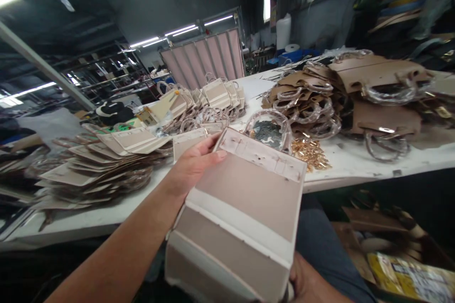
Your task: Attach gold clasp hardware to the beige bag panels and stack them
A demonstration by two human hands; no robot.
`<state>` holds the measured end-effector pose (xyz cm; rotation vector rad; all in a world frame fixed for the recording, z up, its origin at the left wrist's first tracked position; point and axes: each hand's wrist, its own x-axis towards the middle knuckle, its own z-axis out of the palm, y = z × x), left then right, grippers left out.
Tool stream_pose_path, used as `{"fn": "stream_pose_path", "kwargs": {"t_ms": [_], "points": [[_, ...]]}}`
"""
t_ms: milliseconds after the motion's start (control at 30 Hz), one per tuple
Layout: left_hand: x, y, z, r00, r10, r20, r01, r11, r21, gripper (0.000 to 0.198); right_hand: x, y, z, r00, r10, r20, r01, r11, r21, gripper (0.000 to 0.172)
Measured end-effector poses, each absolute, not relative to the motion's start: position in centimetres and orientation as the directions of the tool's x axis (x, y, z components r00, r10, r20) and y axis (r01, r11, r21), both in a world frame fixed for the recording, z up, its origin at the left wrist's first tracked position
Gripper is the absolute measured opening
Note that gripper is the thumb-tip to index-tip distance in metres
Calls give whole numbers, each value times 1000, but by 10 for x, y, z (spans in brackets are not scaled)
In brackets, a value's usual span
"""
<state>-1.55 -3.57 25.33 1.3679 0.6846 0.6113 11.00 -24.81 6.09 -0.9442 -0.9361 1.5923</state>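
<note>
Filling the lower middle of the frame, a beige panel (245, 189) is lying tilted between the two hands, its pale top strip showing small holes and marks. A plastic-wrapped handle (285, 125) is standing out beyond that strip and appears to be joined already, though the joint itself is hidden. The work on this piece looks partly done: the wrap is covering the handle, the lower part is hanging folded, and what remains cannot be told from this view. The left hand (199, 158) is clamping the panel's upper left edge, thumb on the near face, so the panel is lying just to its right. The right hand (307, 277) is sitting at the lower right edge, its fingers mostly hidden; whether it is gripping cannot be told. Beyond, gold fittings (311, 154) are lying loose on the white table (337, 173). Beige pieces (106, 158) are lying stacked at the left of the frame, while brown pieces (382, 73) are filling the upper right, many showing wrapped handles.
</note>
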Motion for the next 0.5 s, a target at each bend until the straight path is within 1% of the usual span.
{"fn": "stream_pose_path", "kwargs": {"t_ms": [67,100,133,200,267,300,333,367,433,500], "points": [[-5,-23,237,693,720,-46,-39,102,994,79,119,-253,68,-120,975,-188,-268,-214,-939,62],[1,-16,227,712,702,-31,-57,101,993,81,126,-254,70,-88,973,-215,-209,-229,-951,56],[7,-10,215,730,682,-28,-62,106,992,83,133,-255,70,-61,971,-233,-154,-240,-959,53],[19,-2,187,768,638,-59,-17,112,994,79,149,-259,65,-33,967,-252,-76,-254,-964,53],[28,-1,155,802,582,-131,71,125,990,70,166,-266,50,31,959,-282,-56,-280,-958,59],[31,-3,138,809,562,-173,103,154,983,67,173,-270,41,94,945,-312,-82,-305,-949,64],[34,-5,122,818,533,-216,127,198,972,67,180,-274,32,149,927,-345,-141,-325,-935,70],[37,-9,108,823,512,-247,136,245,960,68,185,-278,22,189,906,-379,-230,-335,-914,72],[41,-15,87,830,482,-281,134,316,939,74,189,-279,7,230,870,-437,-416,-318,-852,68],[42,-19,74,825,485,-291,136,329,935,82,186,-274,-2,245,844,-477,-536,-292,-792,60]]}}
